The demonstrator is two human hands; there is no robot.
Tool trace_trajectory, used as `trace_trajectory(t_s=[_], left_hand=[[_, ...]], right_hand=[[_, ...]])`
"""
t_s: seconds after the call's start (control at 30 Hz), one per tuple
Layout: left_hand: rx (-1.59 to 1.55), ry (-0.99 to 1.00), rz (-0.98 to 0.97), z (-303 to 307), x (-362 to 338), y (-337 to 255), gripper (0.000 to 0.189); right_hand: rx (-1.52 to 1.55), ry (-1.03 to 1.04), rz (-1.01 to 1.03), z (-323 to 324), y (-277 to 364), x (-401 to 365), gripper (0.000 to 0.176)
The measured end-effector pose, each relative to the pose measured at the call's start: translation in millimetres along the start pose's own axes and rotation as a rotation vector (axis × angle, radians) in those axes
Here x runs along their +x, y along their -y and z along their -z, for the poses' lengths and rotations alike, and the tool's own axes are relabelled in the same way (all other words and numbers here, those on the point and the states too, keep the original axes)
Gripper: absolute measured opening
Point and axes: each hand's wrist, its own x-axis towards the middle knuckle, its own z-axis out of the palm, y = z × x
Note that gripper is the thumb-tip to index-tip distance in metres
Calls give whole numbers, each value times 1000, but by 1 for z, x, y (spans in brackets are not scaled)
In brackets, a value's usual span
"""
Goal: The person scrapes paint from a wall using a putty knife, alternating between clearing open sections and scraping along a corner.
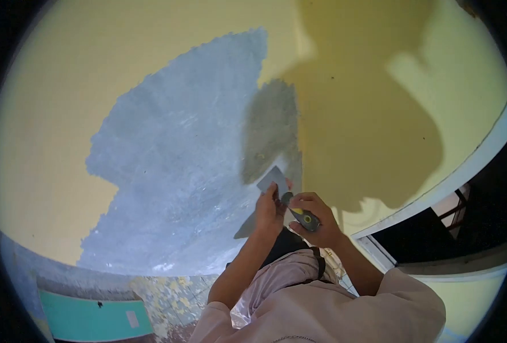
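Note:
A putty knife (pixel 309 220) with a dark grey and yellow handle is held in front of the wall, near the inside corner. My right hand (pixel 321 214) is closed around its handle, which has a ringed hole near the end. The flat grey blade (pixel 271 176) points up and to the left. My left hand (pixel 269 210) pinches the blade near its base, thumb on the near face; some of its fingers are hidden behind. Beyond the blade is a large bare grey patch (pixel 167 148) with ragged edges in the yellow wall.
Yellow wall (pixel 373 114) continues right of the corner, with my shadow on it. A dark opening with a pale frame (pixel 379 251) is at lower right. On the floor at lower left lies a turquoise board (pixel 87 317), near scattered paint flakes (pixel 170 297) on tiles.

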Motion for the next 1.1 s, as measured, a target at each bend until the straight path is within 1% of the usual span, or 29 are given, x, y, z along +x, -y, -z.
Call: trace_trajectory(t_s=[0.03, 0.07, 0.1, 0.13, 0.17, 0.2, 0.23, 0.27, 0.3, 0.33, 0.37, 0.4, 0.43, 0.5, 0.53, 0.57, 0.6, 0.63, 0.67, 0.7, 0.73, 0.77, 0.8, 0.87, 0.9, 0.93, 1.0, 1.03, 1.1], left_hand=[[53, 73, 86, -3, 3, 8, 20], [103, 143, 170, -5, 8, 13, 23], [106, 162, 280, -9, 12, 12, 25], [110, 167, 285, -15, 15, 11, 25], [220, 207, 361, -33, 10, 1, 27], [328, 247, 435, -51, 7, -10, 30], [400, 333, 435, -63, 8, -24, 35], [491, 409, 353, -75, 12, -42, 35], [582, 483, 267, -88, 17, -63, 36], [718, 482, 22, -107, 20, -86, 32], [1087, 408, -394, -130, 34, -111, 28], [1358, 257, -921, -151, 37, -132, 25], [1445, 112, -1346, -167, 45, -150, 20], [1748, -26, -2139, -183, 72, -194, 27], [1743, -35, -2140, -182, 79, -200, 27], [1936, -103, -2144, -182, 87, -204, 34], [2128, -178, -2139, -185, 96, -208, 41], [2190, -161, -2059, -186, 96, -203, 52], [2176, -172, -2077, -188, 98, -202, 52], [2206, -236, -2059, -189, 100, -201, 55], [2234, -303, -2029, -189, 102, -200, 59], [2218, -322, -2023, -190, 103, -200, 59], [2239, -329, -2018, -190, 104, -201, 61], [2261, -373, -2001, -187, 109, -204, 63], [2268, -367, -2018, -187, 109, -202, 64], [2274, -356, -2039, -187, 109, -201, 65], [2287, -383, -2041, -188, 108, -202, 62], [2299, -399, -2040, -189, 108, -200, 59], [2294, -389, -2032, -189, 108, -200, 60]], right_hand=[[-310, 56, 122, 11, -2, 4, 35], [-315, 40, 119, 22, -4, 8, 35], [-288, 15, 44, 35, -7, 12, 32], [-261, -7, -32, 47, -9, 19, 30], [-266, -58, -34, 59, -2, 30, 21], [-249, -123, -36, 74, 1, 39, 20], [-232, -187, -36, 89, 3, 50, 19], [-110, -290, 131, 100, -1, 65, 18], [30, -303, 177, 108, 24, 86, 15], [119, -416, 224, 114, 39, 106, 15], [209, -529, 268, 121, 53, 126, 16], [298, -480, 369, 132, 67, 145, 16], [385, -426, 467, 144, 83, 163, 17], [486, -327, 565, 165, 115, 195, 25], [476, -307, 641, 170, 134, 212, 24], [466, -287, 721, 171, 147, 230, 23], [464, -279, 730, 168, 153, 251, 23], [450, -443, 908, 161, 157, 274, 25], [434, -612, 1084, 153, 158, 292, 29], [432, -602, 1096, 147, 149, 302, 29], [364, -576, 928, 140, 131, 311, 24], [293, -542, 756, 134, 116, 321, 20], [286, -516, 754, 129, 105, 332, 20], [539, -583, 696, 117, 84, 359, 21], [372, -461, 838, 123, 94, 348, 24], [377, -458, 838, 137, 93, 350, 24], [860, -248, 697, 154, 96, 353, 25], [856, -251, 695, 150, 85, 359, 25], [445, -578, 652, 119, 70, 371, 26]])
